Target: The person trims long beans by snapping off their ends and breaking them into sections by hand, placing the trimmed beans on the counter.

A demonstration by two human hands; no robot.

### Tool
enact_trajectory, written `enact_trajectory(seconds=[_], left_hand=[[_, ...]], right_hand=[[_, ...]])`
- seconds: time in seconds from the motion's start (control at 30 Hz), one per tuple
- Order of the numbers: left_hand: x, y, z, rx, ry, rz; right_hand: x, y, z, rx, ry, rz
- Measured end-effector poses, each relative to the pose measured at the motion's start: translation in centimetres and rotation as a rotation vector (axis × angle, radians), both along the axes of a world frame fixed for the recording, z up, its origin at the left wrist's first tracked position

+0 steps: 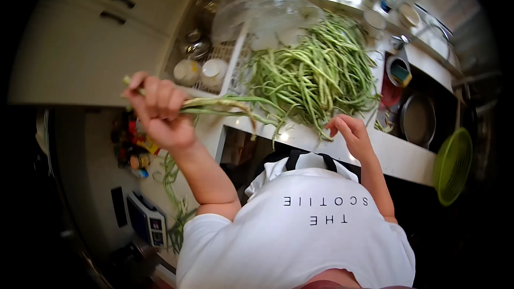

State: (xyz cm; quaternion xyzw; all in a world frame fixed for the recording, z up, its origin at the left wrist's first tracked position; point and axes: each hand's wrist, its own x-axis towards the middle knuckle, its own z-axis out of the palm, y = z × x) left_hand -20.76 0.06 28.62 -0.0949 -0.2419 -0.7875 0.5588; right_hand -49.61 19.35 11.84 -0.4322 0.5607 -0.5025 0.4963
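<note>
My left hand (160, 109) is raised at the left, its fingers wrapped round a small bunch of long green beans (225, 104). The bunch stretches right toward the heap, and some ends look brown and withered. A large heap of long green beans (316, 69) covers the counter in front of me. At the heap's near edge my right hand (350, 134) has its fingertips drawn together on the end of a bean; the exact grip is small in view. More green beans (171, 182) lie on the lower left counter.
A clear plastic bag (267, 8) lies behind the heap. Left of it stands a drying rack (230, 69) with jars. On the right are a sink holding a pan (418, 119) and a green colander (453, 166) at the counter edge. A blue-and-white box-like device (147, 219) stands lower left.
</note>
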Motion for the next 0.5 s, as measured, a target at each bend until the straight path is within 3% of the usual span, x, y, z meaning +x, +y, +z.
enact_trajectory(seconds=[0.3, 0.37, 0.4, 0.47, 0.5], left_hand=[[17.6, 7.1, 6.7, -0.140, -0.568, 0.498], [19.8, 9.2, 7.6, -0.150, -0.930, 0.636], [20.2, 10.1, 7.9, -0.143, -0.929, 0.648], [21.0, 11.4, 8.5, -0.169, -1.538, 0.900], [20.7, 11.7, 9.1, -0.118, -1.708, 0.935]], right_hand=[[2.1, -2.8, -2.8, 0.091, 0.117, 0.130], [2.8, -3.8, -3.0, 0.088, 0.190, 0.168], [3.4, -4.6, -2.3, 0.087, 0.193, 0.180], [4.8, -6.1, -0.2, 0.102, 0.339, 0.242], [5.3, -6.6, -0.5, 0.053, 0.348, 0.239]])
